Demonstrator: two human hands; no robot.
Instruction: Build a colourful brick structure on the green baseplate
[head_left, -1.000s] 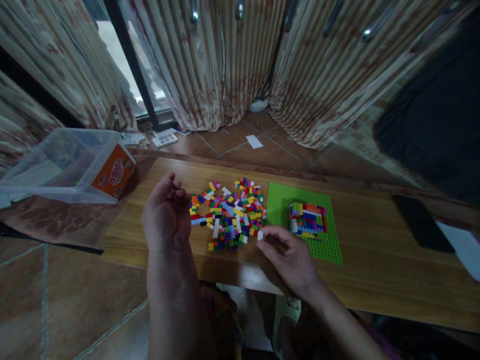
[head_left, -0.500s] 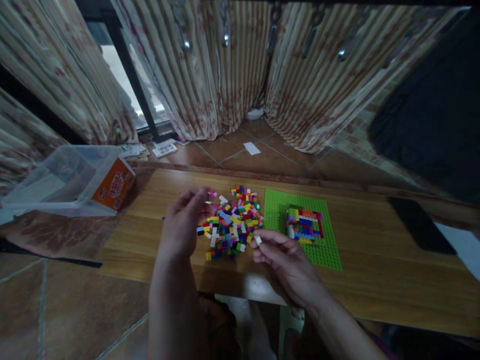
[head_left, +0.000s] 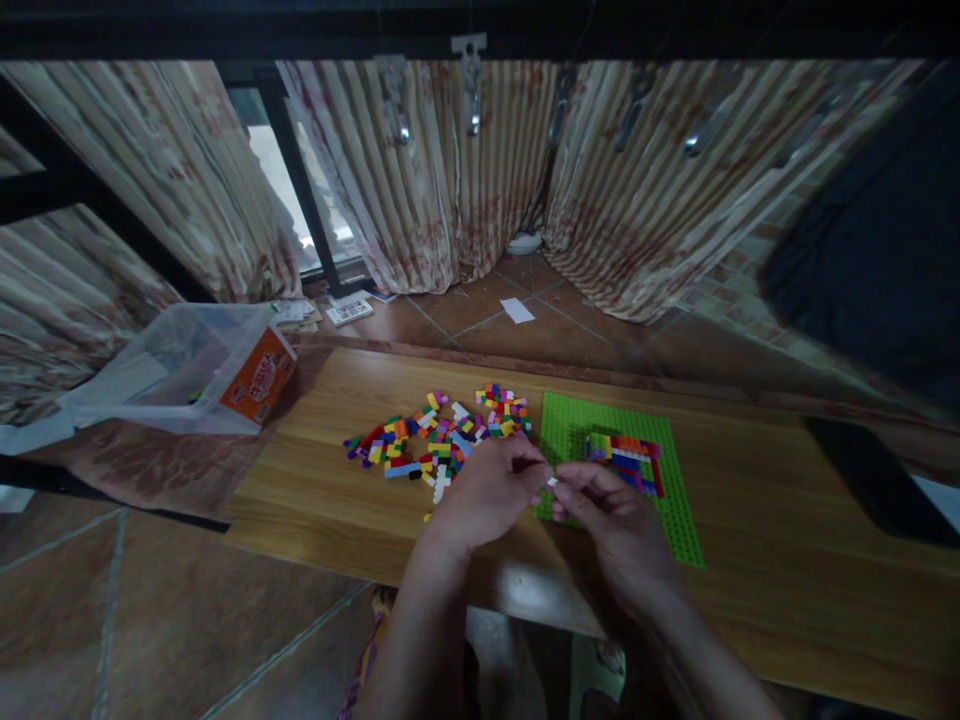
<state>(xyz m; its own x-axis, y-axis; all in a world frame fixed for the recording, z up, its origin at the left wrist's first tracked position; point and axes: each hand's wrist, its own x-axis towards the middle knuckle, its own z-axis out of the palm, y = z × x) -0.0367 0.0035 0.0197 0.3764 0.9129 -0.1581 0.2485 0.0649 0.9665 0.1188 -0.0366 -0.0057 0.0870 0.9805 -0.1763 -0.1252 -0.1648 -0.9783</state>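
Between my two hands, a small white toy brick shows at the fingertips. My right hand is closed in a pinch around it. From the other side my left hand meets it, fingers pressed together at the brick's edge. Under and beyond my left hand spreads a pile of loose coloured toy bricks, partly covered by that hand. A green baseplate lies just past my right hand. It carries a low multicoloured brick structure, whose near side my right hand partly hides.
A wooden table runs across the view. At its left stands a clear plastic box with an orange label. A dark flat object lies at the right end. Striped curtains hang behind, above a tiled floor.
My left hand has moved right from the left of the brick pile to meet my right hand at the white brick. The left fingers have closed. The camera view has shifted slightly.
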